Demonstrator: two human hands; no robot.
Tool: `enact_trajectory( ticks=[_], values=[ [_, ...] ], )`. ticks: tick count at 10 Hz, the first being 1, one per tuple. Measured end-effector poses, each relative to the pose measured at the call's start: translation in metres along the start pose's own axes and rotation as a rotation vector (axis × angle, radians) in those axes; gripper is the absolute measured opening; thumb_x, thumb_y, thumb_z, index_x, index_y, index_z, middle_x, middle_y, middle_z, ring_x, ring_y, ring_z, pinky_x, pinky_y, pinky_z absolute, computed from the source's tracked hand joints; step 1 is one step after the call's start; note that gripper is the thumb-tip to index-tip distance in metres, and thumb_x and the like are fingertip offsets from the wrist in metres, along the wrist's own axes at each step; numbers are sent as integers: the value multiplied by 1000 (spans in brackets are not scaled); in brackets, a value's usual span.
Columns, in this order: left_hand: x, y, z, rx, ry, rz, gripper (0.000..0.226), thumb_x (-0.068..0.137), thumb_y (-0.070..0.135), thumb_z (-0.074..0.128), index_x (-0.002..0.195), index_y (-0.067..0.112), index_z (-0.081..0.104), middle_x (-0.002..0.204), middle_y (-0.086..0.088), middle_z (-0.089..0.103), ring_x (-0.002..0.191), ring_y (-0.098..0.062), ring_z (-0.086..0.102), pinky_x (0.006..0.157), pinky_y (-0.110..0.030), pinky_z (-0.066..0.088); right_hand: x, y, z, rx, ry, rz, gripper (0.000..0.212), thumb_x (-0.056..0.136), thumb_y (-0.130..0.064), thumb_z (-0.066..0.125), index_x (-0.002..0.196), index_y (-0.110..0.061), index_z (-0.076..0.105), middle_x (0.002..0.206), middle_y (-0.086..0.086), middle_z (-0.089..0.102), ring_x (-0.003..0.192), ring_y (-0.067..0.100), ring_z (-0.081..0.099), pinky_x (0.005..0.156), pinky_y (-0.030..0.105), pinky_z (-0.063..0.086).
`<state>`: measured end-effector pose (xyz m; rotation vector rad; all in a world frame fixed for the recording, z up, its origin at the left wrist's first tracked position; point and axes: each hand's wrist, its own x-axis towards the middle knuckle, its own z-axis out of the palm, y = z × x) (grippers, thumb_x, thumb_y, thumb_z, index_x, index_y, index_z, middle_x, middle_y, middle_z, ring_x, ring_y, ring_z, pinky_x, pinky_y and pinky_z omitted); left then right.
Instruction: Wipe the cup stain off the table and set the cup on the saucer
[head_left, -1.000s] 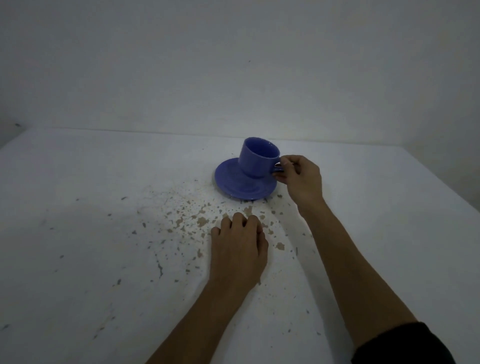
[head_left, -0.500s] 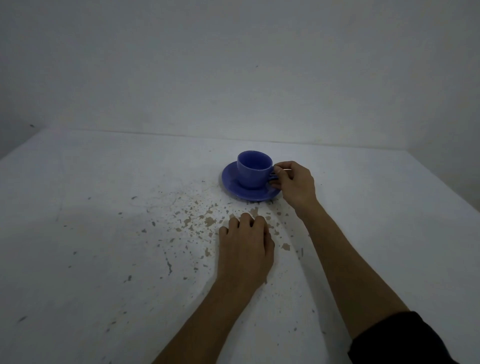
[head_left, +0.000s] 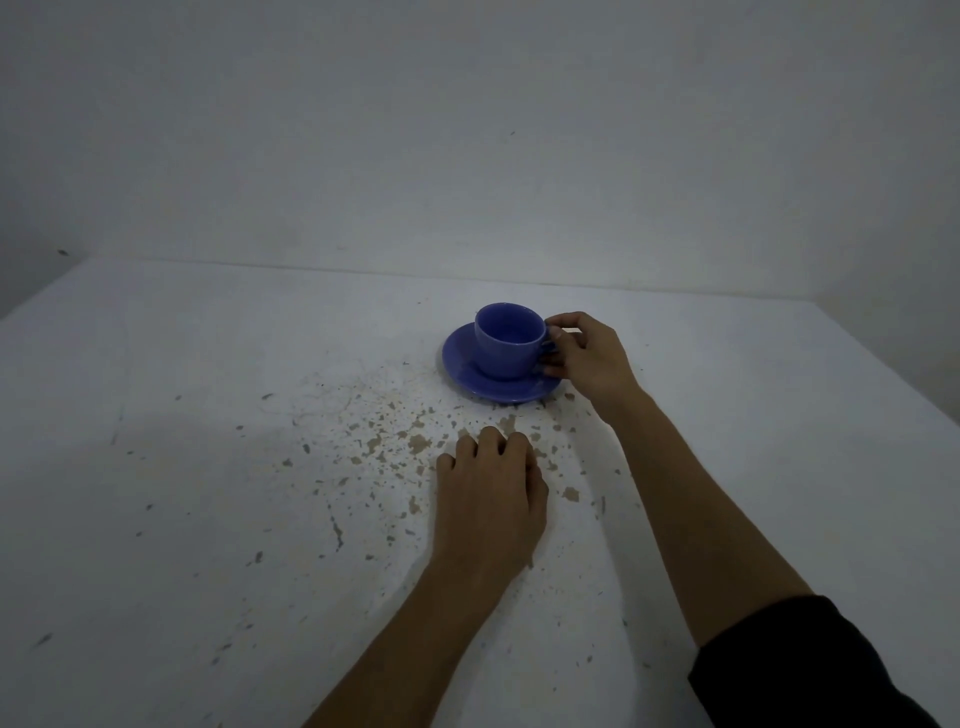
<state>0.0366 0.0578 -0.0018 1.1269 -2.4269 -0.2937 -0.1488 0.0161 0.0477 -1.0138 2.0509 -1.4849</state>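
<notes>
Two hands, right hand (head_left: 589, 358) pinching cup (head_left: 509, 340) handle on saucer (head_left: 498, 382), left hand (head_left: 491, 499) curled on table (head_left: 156, 467)

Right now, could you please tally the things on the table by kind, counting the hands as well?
Cups: 1, the blue cup, standing upright on the saucer.
Saucers: 1, the blue saucer.
Hands: 2, the left hand curled on the table, the right hand at the cup's handle.
Total: 4.
</notes>
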Motion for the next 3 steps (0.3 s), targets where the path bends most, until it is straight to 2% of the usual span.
enact_trajectory(
  ticks=[2, 3],
  values=[
    [-1, -1, -1, -3, 17, 8, 25, 93, 39, 36, 101, 24, 53, 100, 2, 56, 88, -18, 48, 81, -35, 42, -3, 1, 1, 28, 12, 15, 23, 98, -16, 48, 119, -16, 57, 103, 7, 71, 86, 17, 70, 73, 27, 61],
    [-1, -1, 1, 3, 8, -9, 23, 93, 39, 37, 100, 24, 54, 98, 2, 57, 87, -17, 49, 80, -35, 42, -5, 4, 2, 22, 197, 48, 31, 97, -16, 48, 128, -17, 50, 112, 4, 66, 95, 19, 68, 79, 31, 59]
  ],
)
